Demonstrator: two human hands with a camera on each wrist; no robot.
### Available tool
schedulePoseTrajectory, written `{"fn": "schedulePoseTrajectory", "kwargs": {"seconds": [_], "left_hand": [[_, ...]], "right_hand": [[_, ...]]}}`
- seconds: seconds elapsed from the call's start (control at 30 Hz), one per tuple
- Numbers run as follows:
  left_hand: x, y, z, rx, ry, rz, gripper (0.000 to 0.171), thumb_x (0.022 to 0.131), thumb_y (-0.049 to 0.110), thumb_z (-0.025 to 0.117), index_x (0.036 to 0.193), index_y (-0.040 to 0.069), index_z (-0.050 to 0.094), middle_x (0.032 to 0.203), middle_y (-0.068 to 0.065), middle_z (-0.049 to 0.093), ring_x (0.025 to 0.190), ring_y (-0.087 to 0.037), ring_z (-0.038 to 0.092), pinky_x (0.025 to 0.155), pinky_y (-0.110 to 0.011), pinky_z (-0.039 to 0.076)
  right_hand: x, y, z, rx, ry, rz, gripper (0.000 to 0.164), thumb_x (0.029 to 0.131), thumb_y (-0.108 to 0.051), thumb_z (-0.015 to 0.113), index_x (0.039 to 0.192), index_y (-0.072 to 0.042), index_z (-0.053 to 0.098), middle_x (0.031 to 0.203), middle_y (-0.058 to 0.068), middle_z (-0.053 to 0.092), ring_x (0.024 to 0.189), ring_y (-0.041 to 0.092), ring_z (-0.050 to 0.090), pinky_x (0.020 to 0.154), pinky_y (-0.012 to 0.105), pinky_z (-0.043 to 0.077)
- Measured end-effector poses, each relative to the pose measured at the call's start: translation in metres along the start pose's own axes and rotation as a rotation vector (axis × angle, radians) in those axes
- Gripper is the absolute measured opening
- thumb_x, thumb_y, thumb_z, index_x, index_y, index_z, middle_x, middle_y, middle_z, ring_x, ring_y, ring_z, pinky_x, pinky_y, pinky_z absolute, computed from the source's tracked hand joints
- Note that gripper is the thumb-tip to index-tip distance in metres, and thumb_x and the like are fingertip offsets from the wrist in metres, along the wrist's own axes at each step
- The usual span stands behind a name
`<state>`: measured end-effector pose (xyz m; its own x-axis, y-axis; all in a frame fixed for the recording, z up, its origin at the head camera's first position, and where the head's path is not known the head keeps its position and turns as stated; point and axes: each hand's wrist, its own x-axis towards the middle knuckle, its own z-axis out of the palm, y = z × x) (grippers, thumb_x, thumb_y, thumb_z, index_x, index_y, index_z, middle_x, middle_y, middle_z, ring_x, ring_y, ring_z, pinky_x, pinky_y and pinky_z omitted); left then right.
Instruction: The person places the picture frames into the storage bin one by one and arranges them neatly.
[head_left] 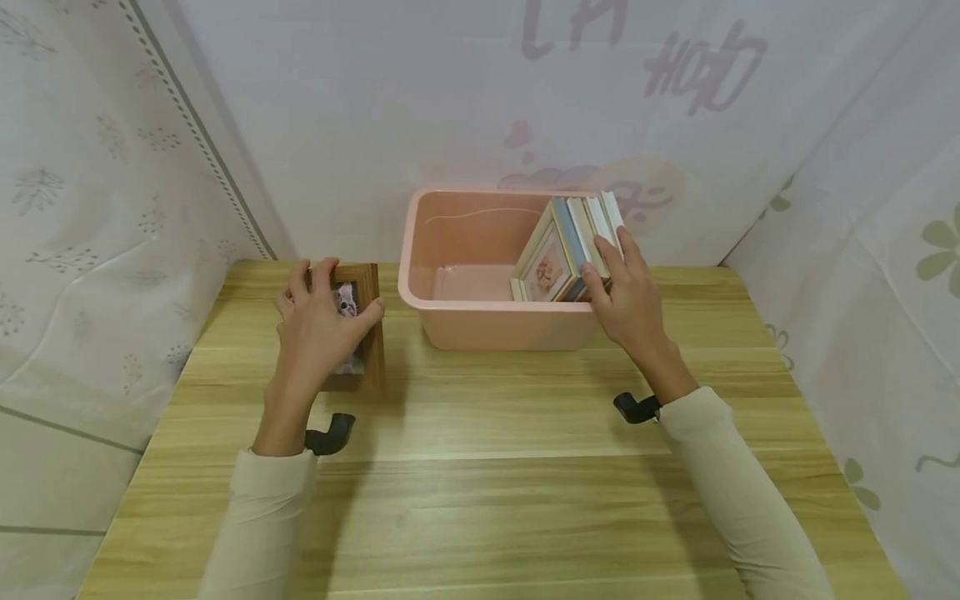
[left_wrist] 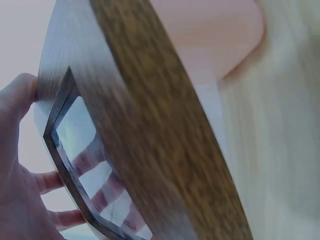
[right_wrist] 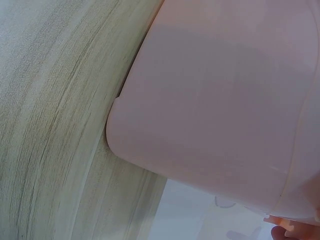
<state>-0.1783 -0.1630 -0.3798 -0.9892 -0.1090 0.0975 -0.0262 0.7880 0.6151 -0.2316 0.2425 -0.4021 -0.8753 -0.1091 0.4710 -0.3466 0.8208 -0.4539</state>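
Note:
My left hand (head_left: 318, 325) holds a brown wooden picture frame (head_left: 377, 342) upright at the left side of the table, thumb at its right edge and fingers over the top and far side. Part of a picture shows behind the hand. In the left wrist view the wide wooden border (left_wrist: 150, 110) and glass are close up. A pink plastic bin (head_left: 502, 327) stands to the right. Several picture frames (head_left: 549, 267) lean side by side in its right half. My right hand (head_left: 633, 304) rests over the bin's right end, fingers extended against these frames.
The bin's left half shows bare floor and wall. A wood-grain table (head_left: 480, 500) lies beneath. Patterned curtains (head_left: 337, 125) close in the back and sides. Black camera mounts (head_left: 636, 408) stick out from both wrists.

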Motion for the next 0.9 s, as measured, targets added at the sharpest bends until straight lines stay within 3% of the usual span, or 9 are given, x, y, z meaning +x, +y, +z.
{"fn": "schedulePoseTrajectory", "kwargs": {"seconds": [0.27, 0.9], "left_hand": [[0.015, 0.025, -0.014, -0.016, 0.043, 0.099, 0.087, 0.089, 0.054, 0.070, 0.156, 0.009, 0.035, 0.165, -0.026, 0.013, 0.145, -0.057, 0.016, 0.103, -0.080, 0.028], [0.027, 0.065, -0.020, -0.098, 0.129, 0.185, 0.081, 0.087, 0.049, 0.073, 0.150, 0.014, 0.038, 0.165, -0.016, 0.015, 0.146, -0.046, 0.018, 0.102, -0.071, 0.037]], "right_hand": [[0.001, 0.001, 0.000, 0.002, -0.013, 0.006, 0.058, 0.106, -0.042, 0.048, 0.152, -0.006, 0.050, 0.163, 0.024, 0.032, 0.142, 0.049, 0.041, 0.099, 0.073, 0.042], [0.000, 0.000, -0.001, 0.013, -0.022, 0.011, 0.058, 0.106, -0.042, 0.048, 0.152, -0.005, 0.050, 0.163, 0.026, 0.031, 0.143, 0.050, 0.039, 0.099, 0.071, 0.043]]}}
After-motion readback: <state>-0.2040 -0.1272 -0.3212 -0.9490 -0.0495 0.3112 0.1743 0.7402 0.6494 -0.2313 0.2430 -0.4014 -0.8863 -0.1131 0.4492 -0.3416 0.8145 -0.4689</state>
